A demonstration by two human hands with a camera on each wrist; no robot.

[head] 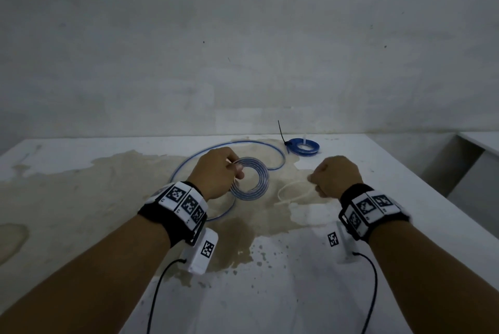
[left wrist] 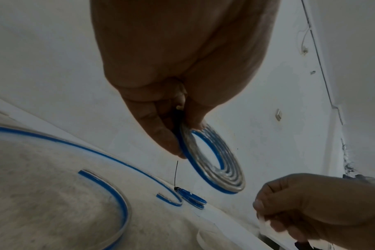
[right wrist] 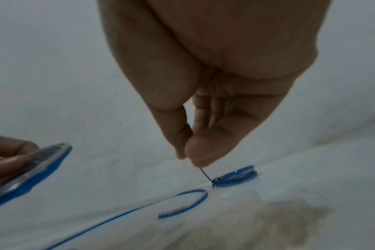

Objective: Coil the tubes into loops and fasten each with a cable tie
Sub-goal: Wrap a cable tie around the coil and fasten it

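Observation:
My left hand (head: pixel 237 169) pinches the near edge of a flat coil of clear tube with a blue stripe (head: pixel 252 181), held just above the table. In the left wrist view the thumb and fingers (left wrist: pixel 161 135) clamp several turns of that coil (left wrist: pixel 216 162). The rest of the tube (head: pixel 189 160) trails in a wide arc on the table. My right hand (head: pixel 313 182) is curled and pinches the end of a white cable tie (head: pixel 293 194). A second blue coil (head: pixel 303 146), bound with a black cable tie (head: pixel 282 133), lies at the table's far edge.
The white table (head: pixel 351 266) carries a large brownish stain (head: pixel 135 179) under the tubes. A grey wall rises right behind its far edge. The table's right edge drops off beside a lower white ledge (head: pixel 475 150). Wrist-camera cables hang under both forearms.

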